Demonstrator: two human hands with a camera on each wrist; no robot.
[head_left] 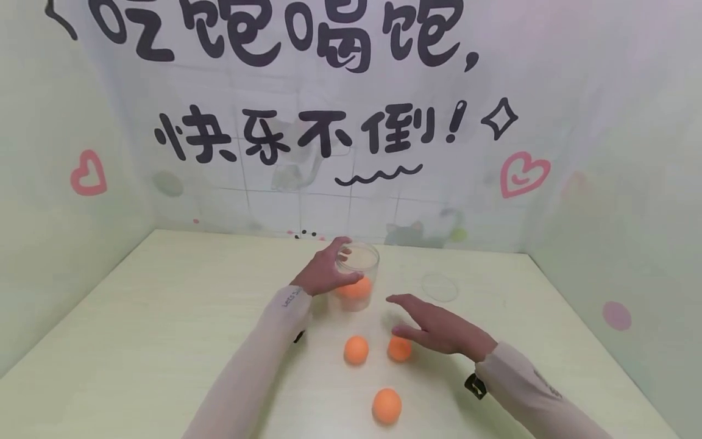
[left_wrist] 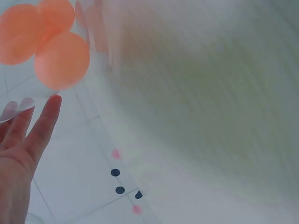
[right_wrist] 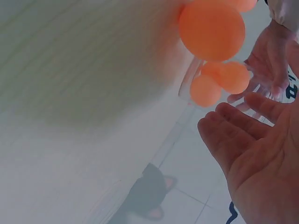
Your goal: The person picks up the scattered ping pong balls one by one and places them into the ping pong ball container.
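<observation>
We see a clear plastic jar (head_left: pixel 358 274), upright, mid-table, w/ orange balls (head_left: pixel 355 288) showing through its lower wall; exact count hard to tell. Left hand (head_left: pixel 323 273) wraps the jar's left side, fingers curled over the rim, thumb across the front. Right hand (head_left: pixel 433 326) hovers just right of it, fingers straight and spread, holding nothing, palm above one loose ball (head_left: pixel 399 349). Two more balls lie nearer us: one (head_left: pixel 356 350) just beside it, another (head_left: pixel 386 406) closer still. A clear round lid (head_left: pixel 439 287) lies flat to the jar's right. Table (head_left: pixel 137 317) is pale yellow-green. Backdrop (head_left: pixel 307 122) has black lettering & pink hearts.
</observation>
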